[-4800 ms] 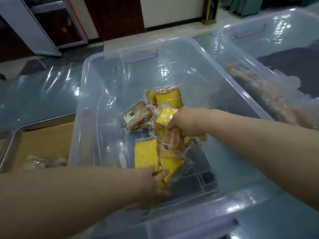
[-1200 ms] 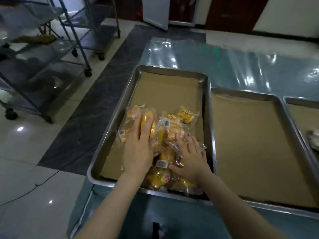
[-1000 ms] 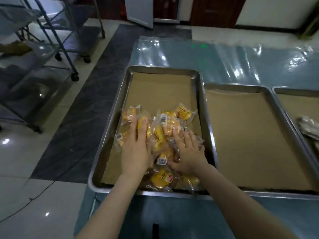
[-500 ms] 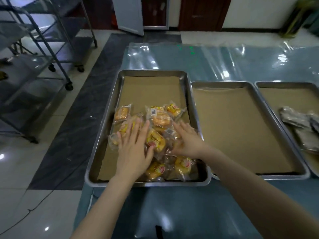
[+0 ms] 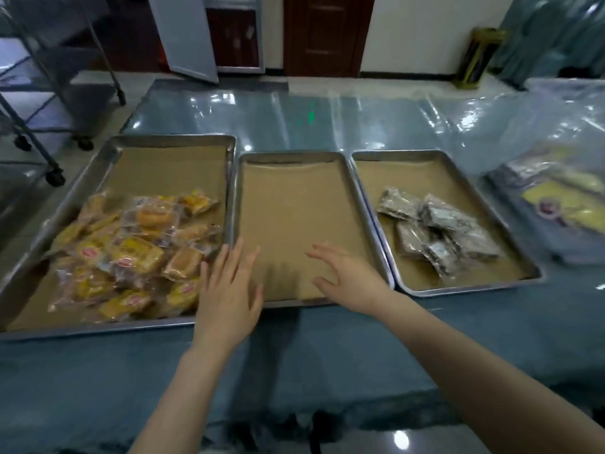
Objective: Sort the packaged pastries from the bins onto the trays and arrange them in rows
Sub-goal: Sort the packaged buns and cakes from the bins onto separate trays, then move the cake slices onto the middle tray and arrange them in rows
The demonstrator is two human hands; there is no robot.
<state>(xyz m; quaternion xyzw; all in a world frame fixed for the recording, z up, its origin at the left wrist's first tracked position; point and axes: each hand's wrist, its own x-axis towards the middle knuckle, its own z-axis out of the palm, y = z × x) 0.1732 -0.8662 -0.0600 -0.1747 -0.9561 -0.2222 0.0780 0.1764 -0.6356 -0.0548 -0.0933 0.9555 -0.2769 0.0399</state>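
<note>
Three steel trays lined with brown paper stand side by side. The left tray (image 5: 173, 140) holds a loose heap of yellow packaged pastries (image 5: 137, 253). The middle tray (image 5: 294, 157) has nothing on its paper. In the right tray (image 5: 415, 155) lie several dark packaged pastries (image 5: 438, 231) in a pile. My left hand (image 5: 229, 293) hovers with fingers spread over the front edge between the left and middle trays. My right hand (image 5: 350, 276) is open above the middle tray's front right part. Neither hand holds anything.
A clear plastic bin (image 5: 556, 178) with yellow and dark packages stands at the right on the teal table (image 5: 294, 119). A wheeled metal rack (image 5: 42, 93) is on the floor to the left. Doors are at the back.
Both hands have let go of the yellow pastry heap and moved right, over the middle tray. My view has swung right, so the right tray and the bin now show.
</note>
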